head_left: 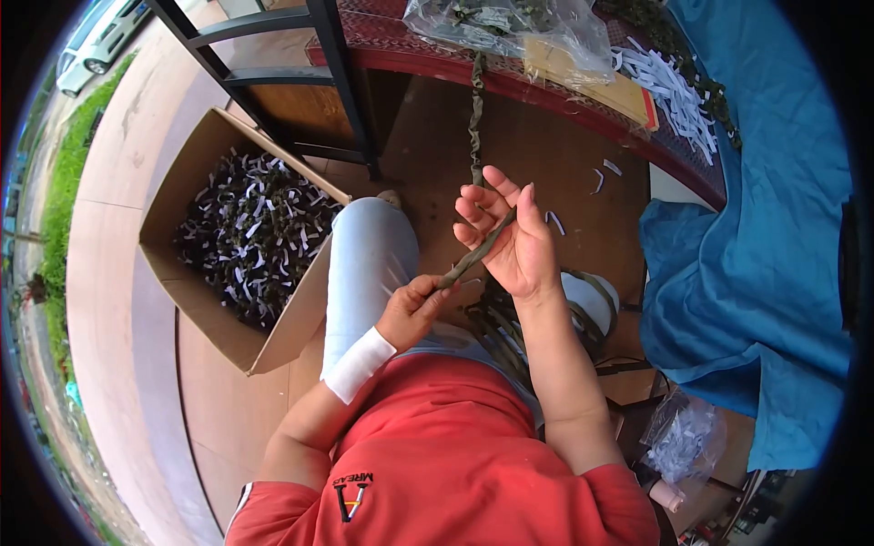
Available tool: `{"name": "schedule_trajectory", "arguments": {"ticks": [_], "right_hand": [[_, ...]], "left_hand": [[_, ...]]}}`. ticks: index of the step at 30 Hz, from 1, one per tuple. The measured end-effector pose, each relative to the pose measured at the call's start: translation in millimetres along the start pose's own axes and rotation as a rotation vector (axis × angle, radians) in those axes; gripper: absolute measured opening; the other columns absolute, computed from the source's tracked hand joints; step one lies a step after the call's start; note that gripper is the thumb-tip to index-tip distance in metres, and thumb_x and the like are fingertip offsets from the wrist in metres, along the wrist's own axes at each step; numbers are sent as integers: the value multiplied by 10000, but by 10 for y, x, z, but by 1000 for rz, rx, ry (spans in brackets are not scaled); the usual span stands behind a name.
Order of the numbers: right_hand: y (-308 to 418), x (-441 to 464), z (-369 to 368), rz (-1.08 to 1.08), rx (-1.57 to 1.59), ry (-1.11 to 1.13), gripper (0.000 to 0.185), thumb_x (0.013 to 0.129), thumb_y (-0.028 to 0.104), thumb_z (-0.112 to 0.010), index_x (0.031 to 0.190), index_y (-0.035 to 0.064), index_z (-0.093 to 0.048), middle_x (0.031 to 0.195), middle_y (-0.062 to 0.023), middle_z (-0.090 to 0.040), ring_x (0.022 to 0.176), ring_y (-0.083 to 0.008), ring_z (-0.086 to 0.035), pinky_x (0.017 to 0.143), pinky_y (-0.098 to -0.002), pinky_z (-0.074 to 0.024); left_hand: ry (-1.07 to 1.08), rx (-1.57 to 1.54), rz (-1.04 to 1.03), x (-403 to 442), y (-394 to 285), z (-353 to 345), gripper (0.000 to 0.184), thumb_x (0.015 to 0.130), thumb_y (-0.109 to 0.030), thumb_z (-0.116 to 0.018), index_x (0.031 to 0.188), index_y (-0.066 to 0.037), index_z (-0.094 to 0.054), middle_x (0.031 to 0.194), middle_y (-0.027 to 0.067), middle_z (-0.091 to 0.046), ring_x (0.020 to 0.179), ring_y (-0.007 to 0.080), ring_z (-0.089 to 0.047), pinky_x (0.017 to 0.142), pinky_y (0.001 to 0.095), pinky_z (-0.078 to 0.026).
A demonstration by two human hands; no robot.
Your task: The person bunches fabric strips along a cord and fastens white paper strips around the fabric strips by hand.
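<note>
An olive-green fabric cord (478, 253), twisted on itself, runs between my two hands. Closed around its lower end is my left hand (411, 309), with a white band (360, 364) on the wrist. My right hand (514, 232) is palm up with its fingers apart and slightly bent; the cord crosses the palm towards the thumb. Behind those fingers, a knotted olive-green length (476, 118) stretches up to the table edge. Whether it joins the cord is hidden by the hand. More olive-green strips (496, 318) hang by my right leg.
A cardboard box (196, 305) full of dark green bundles with white strips stands at left. Ahead, a dark red table (401, 41) bears a clear plastic bag (510, 32) and loose white strips (669, 96). A black metal frame (341, 82) and blue cloth (737, 264) flank my legs.
</note>
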State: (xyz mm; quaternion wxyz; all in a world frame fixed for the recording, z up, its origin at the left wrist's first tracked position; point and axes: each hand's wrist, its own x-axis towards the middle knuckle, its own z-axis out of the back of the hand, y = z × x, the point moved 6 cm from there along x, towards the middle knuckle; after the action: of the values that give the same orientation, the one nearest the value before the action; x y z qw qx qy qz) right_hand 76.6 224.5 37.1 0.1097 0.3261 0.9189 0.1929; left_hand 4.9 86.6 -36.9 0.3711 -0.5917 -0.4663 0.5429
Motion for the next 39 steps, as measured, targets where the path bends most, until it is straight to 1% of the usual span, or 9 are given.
{"name": "schedule_trajectory", "arguments": {"ticks": [1, 4, 8, 14, 20, 22, 27, 31, 39], "right_hand": [[29, -11, 25, 21, -70, -46, 528, 938, 460, -388, 1284, 61, -406, 1165, -173, -554, 1061, -288, -567, 878, -437, -489], [64, -210, 215, -61, -541, -13, 560, 901, 482, -469, 1198, 7, -493, 1132, -175, -573, 1050, -254, -576, 892, -374, -474], [126, -715, 250, -478, -1472, 119, 299, 823, 277, -671, 830, -17, -618, 974, -156, -618, 940, -198, -611, 755, -282, -500], [2, -768, -841, 524, -1953, 442, 190, 665, 41, -714, 825, 75, -618, 1088, -107, -514, 970, -294, -542, 766, -355, -483], [-49, -626, -764, 469, -1724, 522, 281, 638, -9, -700, 878, 108, -613, 1150, -104, -486, 1035, -319, -500, 849, -396, -454], [27, -577, -695, 339, -1565, 433, 252, 674, -34, -686, 885, 65, -591, 966, -87, -567, 910, -247, -558, 725, -319, -477], [102, -552, -524, 88, -1358, 245, 176, 737, -6, -690, 844, 25, -554, 744, -57, -606, 684, -158, -596, 639, -273, -477], [38, -516, -573, 196, -1454, 284, 181, 761, 25, -686, 844, 22, -525, 697, -67, -580, 614, -154, -566, 559, -272, -449], [23, -524, -486, 128, -1337, 255, 170, 780, 23, -673, 851, 31, -519, 690, -41, -572, 625, -111, -550, 560, -253, -444]], "left_hand": [[-90, -100, -79, -47, -44, 16, 262, 948, -187, -490, 1136, -21, -566, 763, 33, -633, 812, 153, -623, 717, 209, -459], [-69, -517, 303, -310, -28, 59, 269, 953, -205, -477, 1097, 2, -570, 799, 90, -647, 744, 183, -637, 668, 256, -502], [-72, -498, 249, -348, -138, 161, 326, 969, -249, -422, 1079, 26, -558, 868, 163, -653, 755, 239, -651, 727, 339, -532], [21, -809, 176, -165, -433, -145, 360, 972, -259, -391, 1077, 44, -556, 1047, 188, -623, 977, 246, -608, 836, 321, -490], [47, -666, 182, -130, -430, -143, 421, 972, -352, -393, 1056, 17, -579, 961, 102, -624, 886, 181, -609, 790, 276, -485], [-5, -632, 181, -219, -465, -132, 451, 973, -381, -376, 1034, 15, -581, 943, 93, -617, 824, 171, -613, 766, 280, -491], [-74, -469, -45, -334, -790, 28, 151, 874, -90, -608, 993, -44, -526, 867, 24, -573, 813, 116, -585, 750, 240, -476], [-6, 19, -322, -287, -1005, 32, 238, 843, -32, -633, 1047, -32, -511, 955, 36, -562, 855, 119, -561, 764, 247, -453], [-39, 84, -293, -264, -1025, 57, 136, 861, -17, -595, 992, -5, -561, 916, 51, -593, 862, 121, -572, 782, 253, -451]]}}
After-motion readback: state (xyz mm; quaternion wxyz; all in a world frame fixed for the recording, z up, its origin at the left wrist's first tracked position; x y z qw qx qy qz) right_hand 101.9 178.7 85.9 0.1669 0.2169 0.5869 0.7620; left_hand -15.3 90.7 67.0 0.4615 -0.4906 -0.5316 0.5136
